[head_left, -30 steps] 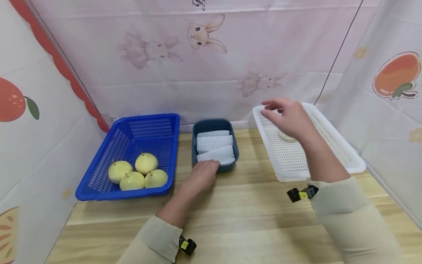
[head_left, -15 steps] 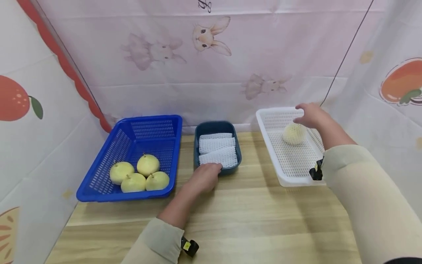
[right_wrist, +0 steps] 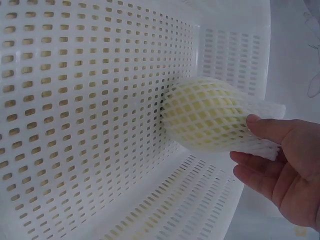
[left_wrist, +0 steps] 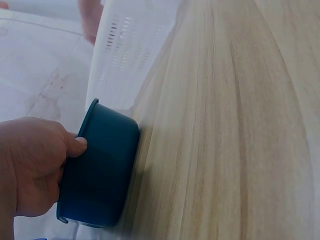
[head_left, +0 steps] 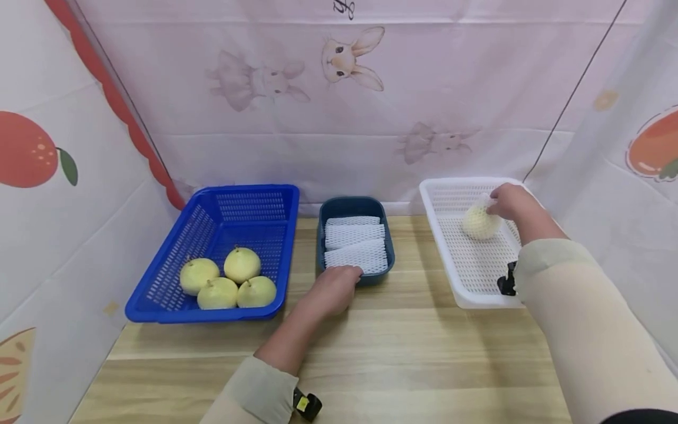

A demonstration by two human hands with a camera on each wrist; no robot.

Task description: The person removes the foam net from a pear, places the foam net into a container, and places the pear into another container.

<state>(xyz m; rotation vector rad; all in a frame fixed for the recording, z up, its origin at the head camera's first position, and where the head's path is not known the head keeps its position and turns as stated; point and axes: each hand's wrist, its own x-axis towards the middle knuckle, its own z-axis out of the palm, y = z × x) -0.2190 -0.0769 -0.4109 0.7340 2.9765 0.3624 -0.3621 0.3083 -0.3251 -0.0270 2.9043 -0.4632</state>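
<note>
My left hand (head_left: 335,290) grips the near rim of a dark teal plastic bin (head_left: 351,206); in the left wrist view its thumb presses on the outer wall of the bin (left_wrist: 100,170). White foam net sleeves (head_left: 356,244) lie flat in that bin. In the right wrist view, my right hand (right_wrist: 295,170) pinches the loose end of a foam net sleeve (right_wrist: 270,112) between thumb and fingers. A pale yellow pear (right_wrist: 202,112) fills the rest of this sleeve. The netted pear sits inside a white perforated basket (head_left: 446,256), toward its back.
A blue perforated basket (head_left: 288,259) at the left holds several bare yellow pears (head_left: 242,265) near its front. All three containers stand on a wood-grain table (head_left: 402,353). A printed cloth (head_left: 254,147) hangs close behind them.
My right hand has moved right and down to the netted pear and taken hold of the sleeve's end. The left hand stays on the bin's rim. The head view has shifted slightly.
</note>
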